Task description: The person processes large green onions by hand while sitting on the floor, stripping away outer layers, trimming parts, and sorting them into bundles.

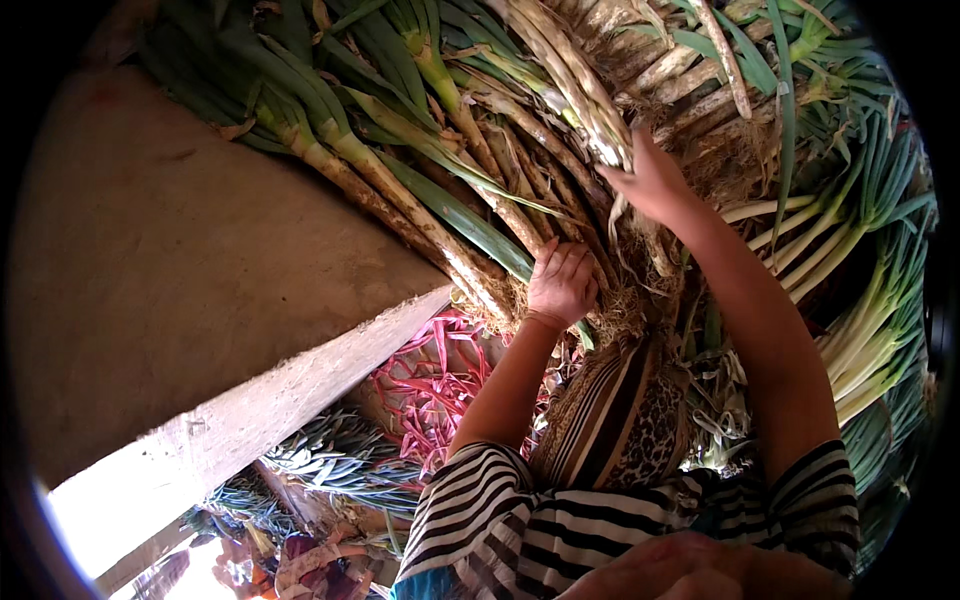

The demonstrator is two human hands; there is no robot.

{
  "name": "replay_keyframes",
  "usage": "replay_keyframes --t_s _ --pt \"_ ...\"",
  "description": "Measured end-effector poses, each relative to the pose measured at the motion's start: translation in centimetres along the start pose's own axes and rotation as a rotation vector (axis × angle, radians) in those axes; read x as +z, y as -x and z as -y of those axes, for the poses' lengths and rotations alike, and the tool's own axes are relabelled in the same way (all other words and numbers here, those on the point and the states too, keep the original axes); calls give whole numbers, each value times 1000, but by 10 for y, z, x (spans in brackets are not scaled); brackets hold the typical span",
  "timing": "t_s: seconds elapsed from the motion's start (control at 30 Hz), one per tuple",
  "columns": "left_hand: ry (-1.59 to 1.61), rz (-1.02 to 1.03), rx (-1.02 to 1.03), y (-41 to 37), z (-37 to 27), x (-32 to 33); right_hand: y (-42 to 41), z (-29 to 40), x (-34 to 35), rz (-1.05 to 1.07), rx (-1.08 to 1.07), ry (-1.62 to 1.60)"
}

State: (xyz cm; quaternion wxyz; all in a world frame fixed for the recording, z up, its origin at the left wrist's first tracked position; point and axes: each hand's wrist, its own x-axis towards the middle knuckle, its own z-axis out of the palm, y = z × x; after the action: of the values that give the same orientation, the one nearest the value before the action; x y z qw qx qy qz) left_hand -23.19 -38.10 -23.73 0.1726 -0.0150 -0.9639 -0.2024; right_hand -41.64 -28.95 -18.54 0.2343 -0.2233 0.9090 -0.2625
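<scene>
My left hand [562, 281] is curled over the root end of a soil-stained leek [510, 214], one of many long leeks lying before me. Up and to the right, my right hand [651, 178] has its thumb and fingers around the lower end of a bundle of pale, dry-skinned stalks [585, 94]. Green leek leaves [300, 97] fan out toward the upper left. Tangled brown roots [626, 307] hang between my hands and my patterned clothing [615, 412]. My palms and part of the grip on each side are hidden.
A brown wall-like slab [210, 247] with a pale edge [300, 375] borders the left. Pink-red strips [442, 382] lie below it. More leeks [690, 90] are stacked upper right, and bunches of cleaner, pale-stemmed green onions [862, 337] lie to my right. Leafy bunches [345, 457] rest lower left.
</scene>
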Motion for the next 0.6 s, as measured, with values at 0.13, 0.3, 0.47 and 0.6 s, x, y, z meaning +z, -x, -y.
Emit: replay_keyframes --t_s 0.13,0.3,0.47,0.6 --pt "-57 31 -20 3 0 5 93 -17 -20 -13 -9 -137" --pt "249 80 -246 -20 -24 -12 233 -51 -50 28 164 -57" --pt "1526 323 -610 -70 -86 -56 371 -57 -71 -274 -22 210" --pt "1698 378 -629 -97 -162 -90 446 -40 -72 -449 58 301"
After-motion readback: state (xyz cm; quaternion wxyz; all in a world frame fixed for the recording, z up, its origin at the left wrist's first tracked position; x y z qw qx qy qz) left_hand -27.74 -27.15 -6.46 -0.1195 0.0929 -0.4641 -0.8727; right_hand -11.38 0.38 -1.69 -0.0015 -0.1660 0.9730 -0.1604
